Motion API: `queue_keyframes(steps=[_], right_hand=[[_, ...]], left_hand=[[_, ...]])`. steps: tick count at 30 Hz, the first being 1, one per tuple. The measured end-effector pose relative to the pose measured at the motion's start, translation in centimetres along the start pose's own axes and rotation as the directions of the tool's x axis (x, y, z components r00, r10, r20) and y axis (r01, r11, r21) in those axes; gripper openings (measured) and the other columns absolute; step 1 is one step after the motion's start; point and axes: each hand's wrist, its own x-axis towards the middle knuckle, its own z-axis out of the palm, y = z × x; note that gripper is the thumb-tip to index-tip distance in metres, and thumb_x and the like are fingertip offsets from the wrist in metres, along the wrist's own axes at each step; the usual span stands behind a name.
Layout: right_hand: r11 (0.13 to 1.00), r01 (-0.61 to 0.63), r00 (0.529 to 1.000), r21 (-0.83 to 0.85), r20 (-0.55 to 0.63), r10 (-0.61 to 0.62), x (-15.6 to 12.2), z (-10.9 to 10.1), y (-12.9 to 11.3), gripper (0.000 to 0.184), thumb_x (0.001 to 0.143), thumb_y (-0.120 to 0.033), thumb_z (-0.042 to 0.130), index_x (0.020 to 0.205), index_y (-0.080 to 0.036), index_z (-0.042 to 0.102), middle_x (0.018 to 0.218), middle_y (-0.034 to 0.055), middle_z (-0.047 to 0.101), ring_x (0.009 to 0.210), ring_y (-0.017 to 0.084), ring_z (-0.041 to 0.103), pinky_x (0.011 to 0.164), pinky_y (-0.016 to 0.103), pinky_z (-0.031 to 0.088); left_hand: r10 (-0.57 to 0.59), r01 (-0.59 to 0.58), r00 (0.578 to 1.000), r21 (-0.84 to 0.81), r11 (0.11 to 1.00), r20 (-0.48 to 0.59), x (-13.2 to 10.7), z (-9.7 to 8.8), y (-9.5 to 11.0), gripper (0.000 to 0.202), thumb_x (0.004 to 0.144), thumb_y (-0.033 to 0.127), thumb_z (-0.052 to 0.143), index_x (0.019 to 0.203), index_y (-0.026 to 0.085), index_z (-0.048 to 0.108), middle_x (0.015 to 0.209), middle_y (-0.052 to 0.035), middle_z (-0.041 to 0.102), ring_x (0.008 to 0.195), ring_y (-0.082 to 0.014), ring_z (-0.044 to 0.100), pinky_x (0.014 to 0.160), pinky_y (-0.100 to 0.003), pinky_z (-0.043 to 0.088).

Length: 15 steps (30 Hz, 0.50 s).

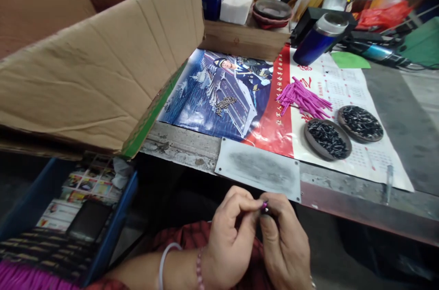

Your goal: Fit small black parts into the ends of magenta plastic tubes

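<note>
My left hand (233, 237) and my right hand (285, 240) meet just in front of the table edge, thumbs and fingertips pinched together. Between them shows a small purple piece (264, 206) with a dark part and a shiny tip; most of it is hidden by the fingers. On the poster beyond lies a loose pile of purple sticks (303, 99). Beside it sit two shallow round dishes, the nearer dish (328, 157) and the farther dish (369, 139), both full of small black pointed parts. A cluster of tiny metallic parts (225, 105) rests on the poster's blue side.
A large open cardboard box (137, 66) takes up the left of the table. Below it stands a blue bin (126, 210) holding bundled purple sticks. A smudged grey plate (257, 166) lies at the table edge. A blue tumbler (313, 45) stands behind; another person sits across.
</note>
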Motion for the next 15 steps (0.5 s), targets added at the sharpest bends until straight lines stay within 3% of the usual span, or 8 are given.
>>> queue_keyframes(steps=[6, 11, 15], right_hand=[[1.000, 0.026, 0.995, 0.001, -0.099, -0.025, -0.5, 0.4, 0.3, 0.011, 0.098, -0.012, 0.055, 0.100, -0.019, 0.063, 0.100, 0.0060, 0.066, 0.090, 0.016, 0.067, 0.078, 0.025, 0.056], [0.991, -0.018, 0.987, 0.134, -0.154, 0.039, -1.0, 0.8, -0.9, 0.016, 0.091, -0.005, 0.060, 0.096, -0.019, 0.066, 0.098, 0.0053, 0.067, 0.086, 0.017, 0.068, 0.074, 0.028, 0.056], [1.000, 0.018, 0.984, 0.019, -0.179, -0.014, -1.0, 1.2, -1.4, 0.017, 0.092, -0.006, 0.059, 0.097, -0.019, 0.068, 0.098, 0.0056, 0.070, 0.085, 0.018, 0.070, 0.074, 0.029, 0.057]], left_hand=[[0.049, -0.047, 0.999, -0.079, 0.996, 0.023, 0.2, -0.2, -0.6, 0.021, 0.099, 0.008, 0.049, 0.105, 0.023, 0.062, 0.094, -0.0013, 0.055, 0.087, -0.0134, 0.059, 0.079, -0.022, 0.049], [0.045, -0.042, 0.999, -0.104, 0.994, 0.029, -0.3, -0.4, 0.0, 0.018, 0.100, 0.009, 0.049, 0.101, 0.024, 0.059, 0.095, -0.0006, 0.054, 0.086, -0.0120, 0.057, 0.077, -0.021, 0.048], [0.038, -0.035, 0.999, -0.110, 0.993, 0.020, -0.6, -0.7, 0.4, 0.016, 0.100, 0.010, 0.049, 0.098, 0.024, 0.057, 0.093, 0.0001, 0.054, 0.084, -0.0114, 0.056, 0.076, -0.020, 0.048]])
